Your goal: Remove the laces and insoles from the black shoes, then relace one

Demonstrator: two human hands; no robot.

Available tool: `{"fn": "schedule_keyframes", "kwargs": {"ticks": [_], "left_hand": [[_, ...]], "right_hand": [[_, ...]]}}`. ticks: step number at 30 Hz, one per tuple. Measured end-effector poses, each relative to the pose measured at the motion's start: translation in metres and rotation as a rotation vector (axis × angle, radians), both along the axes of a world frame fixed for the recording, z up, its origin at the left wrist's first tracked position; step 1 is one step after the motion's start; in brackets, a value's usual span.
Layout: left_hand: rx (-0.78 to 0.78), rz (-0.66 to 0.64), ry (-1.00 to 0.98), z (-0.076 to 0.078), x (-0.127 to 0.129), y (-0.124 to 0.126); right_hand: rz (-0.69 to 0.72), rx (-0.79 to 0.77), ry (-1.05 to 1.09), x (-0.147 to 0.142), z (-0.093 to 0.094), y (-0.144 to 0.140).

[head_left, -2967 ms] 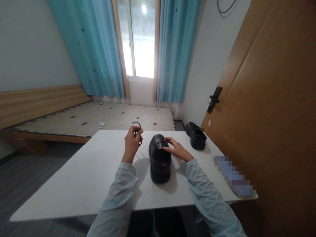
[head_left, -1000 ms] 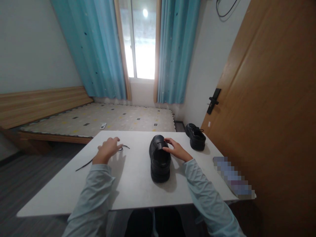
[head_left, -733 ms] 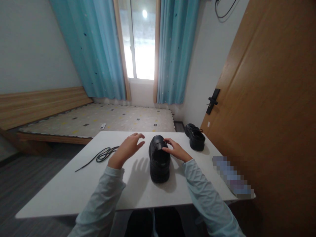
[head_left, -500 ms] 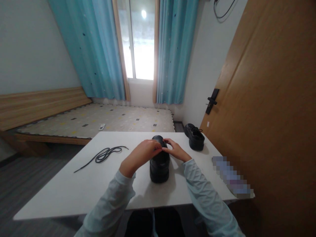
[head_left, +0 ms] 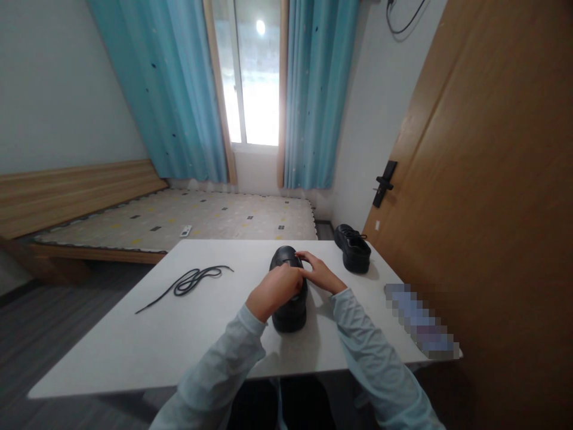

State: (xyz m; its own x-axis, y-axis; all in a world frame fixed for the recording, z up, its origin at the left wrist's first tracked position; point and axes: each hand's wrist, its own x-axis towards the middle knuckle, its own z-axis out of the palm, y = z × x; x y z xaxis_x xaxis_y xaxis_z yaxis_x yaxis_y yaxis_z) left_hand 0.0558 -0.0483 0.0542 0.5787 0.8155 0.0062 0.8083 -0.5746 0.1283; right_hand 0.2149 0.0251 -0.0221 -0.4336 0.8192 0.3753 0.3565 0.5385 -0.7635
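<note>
A black shoe (head_left: 289, 319) rests upright on the white table in front of me, its heel toward me and its toe away. Over its opening is my left hand (head_left: 278, 288), closed in a fist-like pinch; what its fingers hold is hidden behind the hand. My right hand (head_left: 320, 272) is at the shoe's right side near the front, fingertips on the upper and the thumb reaching in beside the left hand. To the left on the table lies a loose dark shoelace (head_left: 192, 282) in loops.
A second black shoe (head_left: 356, 254), laced, stands at the table's (head_left: 188, 352) far right corner. A blurred flat item (head_left: 421, 322) lies along the right edge. Beyond the table is a bed (head_left: 215, 215) with a small white object on it; a wooden door (head_left: 483, 179) is at the right.
My left hand has moved right and toward me, turning its back upward over the shoe. The right hand and both shoes have stayed in place.
</note>
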Motion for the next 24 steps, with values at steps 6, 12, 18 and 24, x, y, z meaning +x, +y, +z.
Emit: {"fn": "schedule_keyframes", "kwargs": {"ticks": [6,12,18,24], "left_hand": [[-0.025,0.027,0.041,-0.005,0.005,0.006],[-0.005,0.084,0.123,-0.014,0.015,0.012],[0.041,0.114,0.185,-0.025,0.021,0.014],[0.068,0.095,0.209,-0.026,0.021,0.01]], "right_hand": [[0.003,0.01,0.008,0.0,-0.001,0.001],[-0.001,0.012,0.008,0.0,-0.002,0.002],[-0.001,0.004,0.02,0.0,-0.001,0.003],[-0.018,0.01,0.006,0.0,0.001,0.001]]}}
